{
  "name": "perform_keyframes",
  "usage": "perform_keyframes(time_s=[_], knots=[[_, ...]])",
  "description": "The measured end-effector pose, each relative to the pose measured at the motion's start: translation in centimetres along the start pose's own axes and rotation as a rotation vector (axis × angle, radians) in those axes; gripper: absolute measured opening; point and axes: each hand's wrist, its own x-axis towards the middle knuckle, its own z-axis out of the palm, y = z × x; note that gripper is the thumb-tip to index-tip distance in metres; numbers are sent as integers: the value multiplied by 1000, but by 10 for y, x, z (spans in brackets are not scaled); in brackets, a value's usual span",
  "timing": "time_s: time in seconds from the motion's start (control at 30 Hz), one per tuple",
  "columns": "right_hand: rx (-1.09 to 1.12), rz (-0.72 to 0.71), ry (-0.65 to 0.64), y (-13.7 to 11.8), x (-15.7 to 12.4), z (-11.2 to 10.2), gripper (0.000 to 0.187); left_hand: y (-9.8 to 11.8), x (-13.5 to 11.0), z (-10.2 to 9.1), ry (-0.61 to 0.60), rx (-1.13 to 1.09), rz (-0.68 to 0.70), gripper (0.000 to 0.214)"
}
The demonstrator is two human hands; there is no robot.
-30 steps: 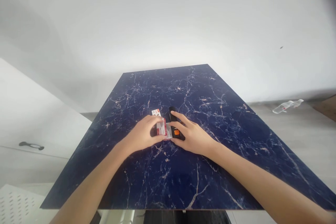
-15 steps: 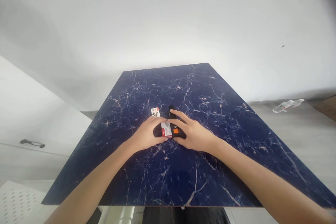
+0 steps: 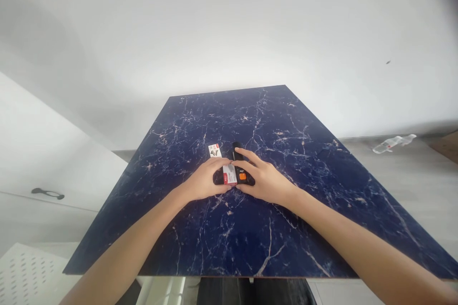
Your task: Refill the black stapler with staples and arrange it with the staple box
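Observation:
A small red-and-white printed box (image 3: 230, 175) lies at the middle of the tabletop between my two hands. My left hand (image 3: 203, 178) curls around its left side, with fingers at the far end and thumb at the near end. Dark material also shows inside that grip. Directly to the right is a black object with an orange patch (image 3: 243, 176), its rounded far end sticking out past my fingers. My right hand (image 3: 266, 181) grips this black object, thumb near and fingers across it. A white card-like piece with a dark picture (image 3: 214, 150) shows beyond my left fingers; its lower part is hidden.
The things rest on a blue marbled tabletop (image 3: 222, 124) that ends near a white wall (image 3: 229, 24). On the floor at right lies a clear plastic item (image 3: 391, 143). A white cabinet with a dark handle (image 3: 47, 194) stands at left.
The whole view has shifted slightly, so the table and hands sit a little farther right. Both hands keep nearly the same hold on the box and the black object.

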Motion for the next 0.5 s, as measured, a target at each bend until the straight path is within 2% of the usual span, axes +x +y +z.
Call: perform_keyframes(time_s=[0.13,0.23,0.3,0.37,0.43,0.5], knots=[[-22,6,-8,-2,0,0,61,1,-1,1,-7,8,30,65],[-30,2,-11,-3,1,0,60,3,-2,2,20,57,107,69],[-25,-4,-4,-2,1,0,61,1,-3,0,109,109,167,63],[-18,-6,1,-2,0,0,61,-4,-1,-4,267,155,180,44],[-17,-7,0,-1,0,1,61,-14,1,-8,404,210,122,30],[-23,-6,-5,-1,0,1,59,-24,3,-10,424,263,30,28]])
